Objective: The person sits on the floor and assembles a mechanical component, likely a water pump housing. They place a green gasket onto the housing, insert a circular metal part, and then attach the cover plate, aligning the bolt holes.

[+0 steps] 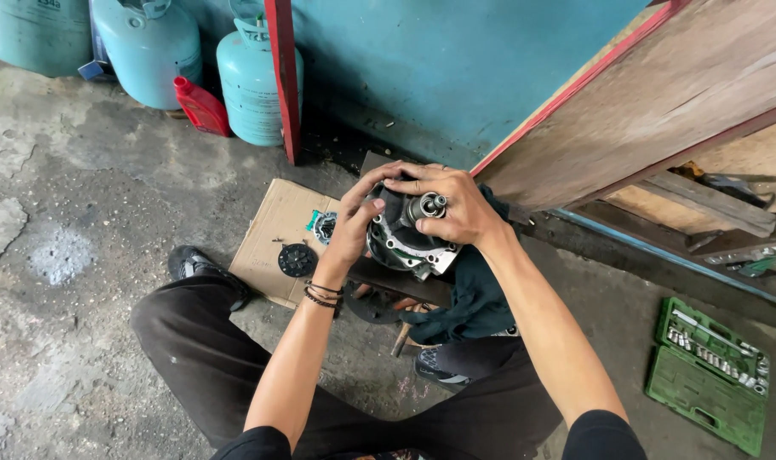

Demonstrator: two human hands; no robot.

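I see both hands closed on one workpiece, a grey metal housing (402,234) with a stub shaft (430,205), held above the lap in front of the knees.

1. Left hand (354,223): it grips the housing's left flank, fingers curled over the upper rim, thumb toward the centre. Dark bands sit on that wrist.
2. Right hand (458,204): it lies over the top right of the housing, fingers spread across the dark front face, with the shaft standing out between them. The grip is closed on the part.
3. Orientation: the shaft end points up toward the camera and slightly right. The long axis runs along the shaft, from the face nearest me down through the body toward the floor. The bolted flange with its bright holes faces lower left to lower right along the visible rim.
4. Below the housing: a dark cloth (473,298) hangs under the right wrist, touching the part's lower right side.
5. Left of the hands: a cardboard sheet (273,230) lies on the concrete floor, carrying a black disc (297,260) and a small metal part (323,226) beside it.
6. Far right: a green socket case (703,383) lies open on the floor, well apart from the hands.
7. Top left: three pale blue cylinders (250,81) and a red bottle (200,106) stand against the wall.
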